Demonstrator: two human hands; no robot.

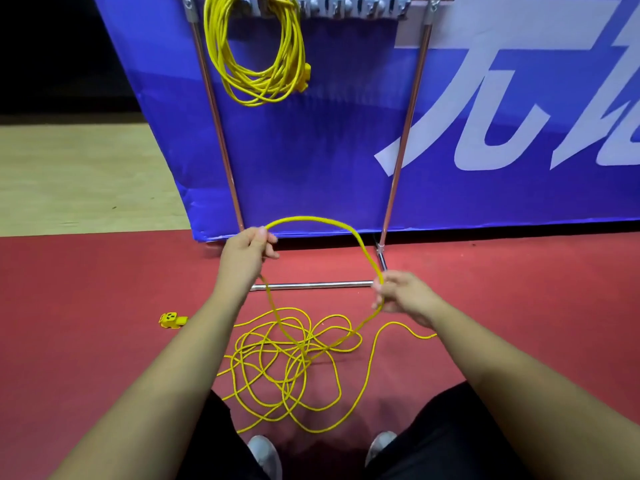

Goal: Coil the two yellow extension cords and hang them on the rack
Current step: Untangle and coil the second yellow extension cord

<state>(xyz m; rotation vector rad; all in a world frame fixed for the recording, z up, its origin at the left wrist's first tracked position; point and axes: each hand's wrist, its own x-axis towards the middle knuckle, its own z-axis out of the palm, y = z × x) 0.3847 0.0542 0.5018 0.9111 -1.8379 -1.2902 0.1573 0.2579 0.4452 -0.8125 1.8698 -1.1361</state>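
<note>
Head view: one coil [258,50] hangs on rack [214,109], done. Second cord [287,368] lies tangled on floor [519,289] by my feet. My left hand [247,245] and right hand [403,294] each pinch its first loop; coiling and hanging remain.

Bare forearms [173,358], black trousers [433,445] (both legs), lt grey shoes [265,455] w/ rounded toes
</note>
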